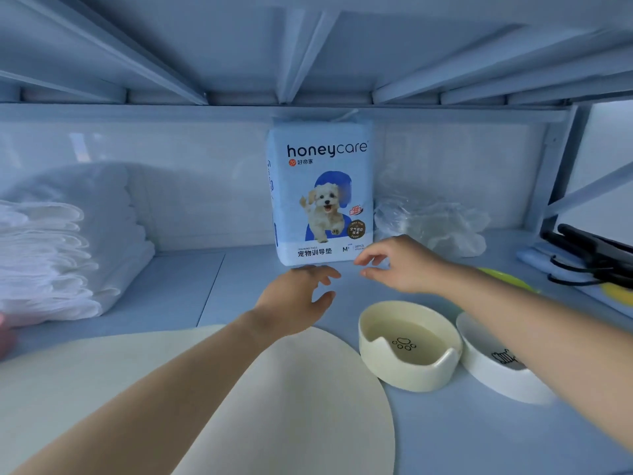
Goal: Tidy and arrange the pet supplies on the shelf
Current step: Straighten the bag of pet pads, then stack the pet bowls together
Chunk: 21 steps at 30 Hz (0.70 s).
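Against the back wall of the shelf (212,279), centre: pack of training pads (322,193), upright, label facing out, top close under the upper shelf beam. Both hands just in front of its base, neither holding anything. Left hand (294,296) fingers loosely spread, half-open, tips near the bottom-left corner of the pack, not clearly touching. Right hand (400,265) palm down, thumb and fingers curled slightly with a gap between, near the bottom-right corner; contact not certain.

Step in hand, as a guess: positioning or squaring the pack, either about to take it by both lower corners or just let go. Cannot tell which. Next move likely calls for closing both hands on the pack's sides, keeping it upright, soft bag so easy to tip or dent.

Elsewhere on shelf: stack of folded white pads (61,255) at left, well apart from the pack. Crumpled clear plastic (431,224) just right of the pack. Cream bowl (407,344) with paw print and white bowl (493,365) side by side at front right, under the right forearm. Cream round mat (274,406) in front, under the left forearm. Yellow-green item (507,277) behind right arm, mostly hidden. Black clips (589,255) at far right.
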Available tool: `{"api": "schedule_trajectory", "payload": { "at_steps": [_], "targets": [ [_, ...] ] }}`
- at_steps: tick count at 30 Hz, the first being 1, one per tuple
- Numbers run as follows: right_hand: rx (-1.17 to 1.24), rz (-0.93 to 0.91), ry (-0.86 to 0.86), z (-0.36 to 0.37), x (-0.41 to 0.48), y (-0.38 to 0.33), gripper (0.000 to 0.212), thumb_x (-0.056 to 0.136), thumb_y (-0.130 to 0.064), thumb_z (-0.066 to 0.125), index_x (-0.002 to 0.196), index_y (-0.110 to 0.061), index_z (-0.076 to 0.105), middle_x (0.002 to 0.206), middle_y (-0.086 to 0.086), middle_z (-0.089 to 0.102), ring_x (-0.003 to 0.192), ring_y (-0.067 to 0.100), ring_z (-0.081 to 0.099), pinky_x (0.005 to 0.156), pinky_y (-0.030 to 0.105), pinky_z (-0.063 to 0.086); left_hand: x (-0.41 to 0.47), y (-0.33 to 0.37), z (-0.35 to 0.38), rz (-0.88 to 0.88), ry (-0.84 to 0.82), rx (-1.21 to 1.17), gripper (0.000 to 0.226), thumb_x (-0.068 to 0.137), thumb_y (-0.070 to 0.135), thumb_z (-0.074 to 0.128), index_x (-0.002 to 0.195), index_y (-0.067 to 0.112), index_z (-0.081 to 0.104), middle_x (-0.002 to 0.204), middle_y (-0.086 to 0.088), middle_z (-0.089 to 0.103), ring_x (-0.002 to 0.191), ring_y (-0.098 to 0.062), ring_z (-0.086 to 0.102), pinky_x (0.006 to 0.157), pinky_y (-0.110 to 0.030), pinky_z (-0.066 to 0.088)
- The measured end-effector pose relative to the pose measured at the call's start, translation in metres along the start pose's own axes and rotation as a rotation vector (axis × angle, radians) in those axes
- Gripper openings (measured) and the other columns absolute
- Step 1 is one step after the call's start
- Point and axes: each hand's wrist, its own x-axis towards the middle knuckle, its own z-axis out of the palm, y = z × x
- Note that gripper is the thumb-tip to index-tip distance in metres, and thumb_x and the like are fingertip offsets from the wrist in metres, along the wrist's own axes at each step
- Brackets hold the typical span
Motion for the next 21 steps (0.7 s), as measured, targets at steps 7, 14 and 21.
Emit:
{"api": "schedule_trajectory", "payload": {
  "at_steps": [7, 14, 21],
  "targets": [
    [0.043, -0.047, 0.025, -0.017, -0.049, -0.017, 0.014, 0.082, -0.028, 0.068, 0.096, -0.029, 0.071, 0.084, -0.022, 0.064, 0.084, -0.002, 0.061, 0.065, 0.001, 0.04, -0.041, 0.045, -0.014, 0.053, 0.014, -0.075, 0.023, 0.089, 0.03, 0.057, 0.111, 0.034, 0.06, 0.107, 0.015, 0.062, 0.096, -0.004, 0.057, 0.086, -0.025, 0.048],
    [0.098, 0.022, 0.085, -0.037, -0.114, -0.006, 0.013, 0.081, -0.028, 0.069, 0.094, -0.029, 0.071, 0.08, -0.022, 0.064, 0.077, -0.009, 0.058, 0.066, 0.003, 0.039, -0.065, 0.108, -0.007, 0.092, 0.056, -0.142, 0.019, 0.087, 0.027, 0.059, 0.106, 0.032, 0.062, 0.104, 0.013, 0.064, 0.093, -0.006, 0.059, 0.083, -0.029, 0.05],
    [0.064, 0.133, 0.167, -0.079, -0.201, 0.032, 0.011, 0.084, -0.02, 0.066, 0.093, -0.024, 0.071, 0.091, -0.01, 0.07, 0.081, 0.006, 0.061, 0.067, 0.007, 0.04, -0.076, 0.171, 0.022, 0.094, 0.07, -0.162, 0.021, 0.086, 0.027, 0.058, 0.105, 0.034, 0.062, 0.097, 0.018, 0.062, 0.092, -0.005, 0.059, 0.078, -0.028, 0.05]
  ]
}}
